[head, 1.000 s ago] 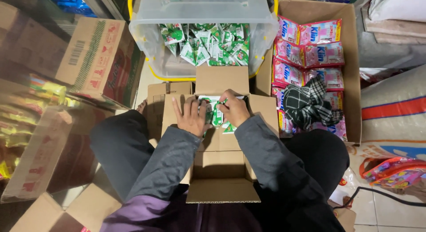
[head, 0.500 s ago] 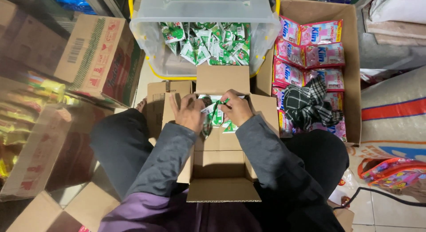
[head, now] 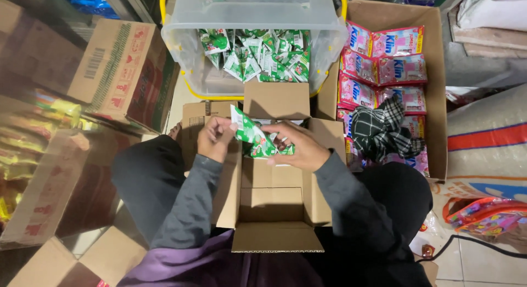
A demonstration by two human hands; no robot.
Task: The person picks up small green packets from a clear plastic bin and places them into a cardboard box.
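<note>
Looking down from the person's head, both hands meet over an open cardboard box (head: 274, 204) that rests between their knees on the floor, its four flaps folded outward so the inside stays reachable. The left hand (head: 215, 139) has its grip closed on the upper end of a strip of green and white sachets (head: 251, 138), pinching it at the box's far left corner. The right hand (head: 299, 150) curls its fingers around the lower end of the same strip near the box's far edge, so the strip hangs slanted between the two hands and stays stretched rather than bunching. Whether more sachets lie in the box beneath the hands cannot be told; the near half of the box shows bare cardboard.

Just beyond the box's far flap stands a clear plastic tub (head: 181, 45) with a yellow rim, holding a loose heap of matching green sachets (head: 258, 54), close enough to reach without leaning. To the right sits a larger carton (head: 439, 100) lined with rows of pink packets (head: 395, 67), and a black and white checked cloth (head: 381, 130) lies across them. To the left, a closed brown printed box (head: 123, 73) lies tilted against other stock.
</note>
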